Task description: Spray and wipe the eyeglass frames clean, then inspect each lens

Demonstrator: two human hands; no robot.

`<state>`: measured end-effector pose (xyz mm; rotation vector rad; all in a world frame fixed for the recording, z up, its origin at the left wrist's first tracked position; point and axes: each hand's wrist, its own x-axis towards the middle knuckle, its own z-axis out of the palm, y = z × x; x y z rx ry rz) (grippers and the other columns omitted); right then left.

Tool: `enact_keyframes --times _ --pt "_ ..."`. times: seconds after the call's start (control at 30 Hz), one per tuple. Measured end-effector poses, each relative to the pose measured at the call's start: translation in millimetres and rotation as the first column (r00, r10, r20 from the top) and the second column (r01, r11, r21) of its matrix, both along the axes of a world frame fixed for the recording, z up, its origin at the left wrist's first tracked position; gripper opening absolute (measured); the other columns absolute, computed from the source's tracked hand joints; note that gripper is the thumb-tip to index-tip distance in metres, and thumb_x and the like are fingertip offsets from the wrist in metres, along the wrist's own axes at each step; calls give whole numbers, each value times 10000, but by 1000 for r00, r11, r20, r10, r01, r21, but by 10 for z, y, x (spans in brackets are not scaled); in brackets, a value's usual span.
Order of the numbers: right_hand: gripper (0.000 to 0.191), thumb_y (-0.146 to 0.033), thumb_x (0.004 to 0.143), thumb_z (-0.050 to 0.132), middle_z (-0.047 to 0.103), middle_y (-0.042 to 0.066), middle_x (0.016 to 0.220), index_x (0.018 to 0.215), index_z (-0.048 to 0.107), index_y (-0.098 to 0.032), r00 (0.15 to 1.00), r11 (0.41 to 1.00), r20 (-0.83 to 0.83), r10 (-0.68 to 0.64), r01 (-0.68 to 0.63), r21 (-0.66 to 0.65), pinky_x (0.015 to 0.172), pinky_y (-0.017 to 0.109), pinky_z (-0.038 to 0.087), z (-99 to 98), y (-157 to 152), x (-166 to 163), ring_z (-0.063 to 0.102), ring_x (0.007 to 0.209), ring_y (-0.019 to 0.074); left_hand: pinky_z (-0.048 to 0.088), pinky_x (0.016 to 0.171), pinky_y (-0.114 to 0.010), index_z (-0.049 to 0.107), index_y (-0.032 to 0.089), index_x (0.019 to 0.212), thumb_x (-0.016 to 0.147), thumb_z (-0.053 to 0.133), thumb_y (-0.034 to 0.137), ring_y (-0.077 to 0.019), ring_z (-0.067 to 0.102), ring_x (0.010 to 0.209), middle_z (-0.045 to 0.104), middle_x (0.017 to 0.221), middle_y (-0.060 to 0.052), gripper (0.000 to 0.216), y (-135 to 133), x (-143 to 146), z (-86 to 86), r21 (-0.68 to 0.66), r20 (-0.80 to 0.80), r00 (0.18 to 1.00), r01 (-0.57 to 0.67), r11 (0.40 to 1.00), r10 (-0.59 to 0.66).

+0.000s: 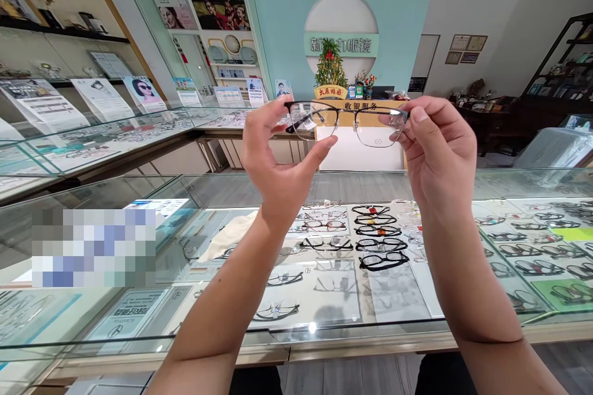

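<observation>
A pair of eyeglasses (376, 126) with a dark upper rim and thin lower rims is held up at head height, lenses facing me. My left hand (283, 157) is closed at its left end, fingertips at the upper corner and the thumb near the lower edge of the lens. The right corner, by the hinge, is pinched between the thumb and fingers of my right hand (438, 145). One dark temple arm (303, 118) shows through the left lens. A small mark sits low on the right lens.
Below my arms is a glass display counter (324, 327) holding rows of eyeglasses (382, 245). A pale cloth (231, 236) lies on the left. Another glass case (176, 136) with standing cards runs along the left wall. A cashier desk (361, 148) with a plant (330, 65) stands beyond.
</observation>
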<state>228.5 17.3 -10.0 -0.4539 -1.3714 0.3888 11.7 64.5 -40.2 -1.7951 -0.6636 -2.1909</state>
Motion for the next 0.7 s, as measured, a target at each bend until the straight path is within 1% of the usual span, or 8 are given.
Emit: enact_keyframes --times 0.1,0.23,0.3,0.37,0.5,0.6,0.7 --pt "232 -515 1015 758 715 23 1063 1087 730 -297 1000 1000 -23 19 -19 -3 841 324 656 6 -13 -4 804 1055 206 570 1159 -555 548 405 1486 887 889 549 -360 624 1441 655 1474 -70 704 28 -13 -14 11 -27 1000 11 1000 -11" --pt "209 -491 1037 729 720 27 1079 1101 735 -293 1000 1000 -11 -24 24 5 867 335 649 -13 20 16 773 1022 187 582 1160 -566 530 392 1486 871 894 593 -365 645 1424 645 1468 -85 743 59 4 -11 29 -17 999 43 999 -42" --pt "192 -476 1048 713 722 30 1093 1106 737 -295 999 998 0 -50 50 24 884 340 643 -26 47 30 752 1020 182 594 1156 -567 528 397 1471 856 898 624 -358 672 1392 641 1454 -82 752 61 25 6 31 9 996 93 995 -93" --pt "182 -467 1053 705 718 31 1099 1106 738 -296 998 997 8 -64 64 36 898 345 637 -37 74 40 737 1028 181 603 1151 -560 518 412 1467 842 902 646 -352 678 1387 644 1436 -77 770 45 45 28 5 24 987 161 987 -161" --pt "193 -477 1054 697 704 31 1088 1108 729 -295 998 998 25 -55 54 25 941 370 628 -52 114 43 728 1023 186 632 1111 -540 505 408 1476 832 885 700 -343 696 1371 703 1365 -75 804 -36 63 62 -56 57 965 259 964 -255" --pt "177 -467 1064 685 686 25 1074 1094 722 -297 998 999 41 -37 35 42 967 380 615 -64 136 44 723 1003 177 656 1063 -529 535 414 1439 826 901 680 -333 728 1329 742 1330 -61 762 -106 73 70 -80 108 934 348 934 -339" --pt "171 -458 1084 651 673 26 1072 1092 715 -300 996 997 72 -52 48 60 949 374 607 -77 148 50 710 987 171 660 1047 -518 569 430 1375 802 941 630 -323 746 1300 757 1307 -40 712 -162 100 76 -112 172 894 435 894 -413"
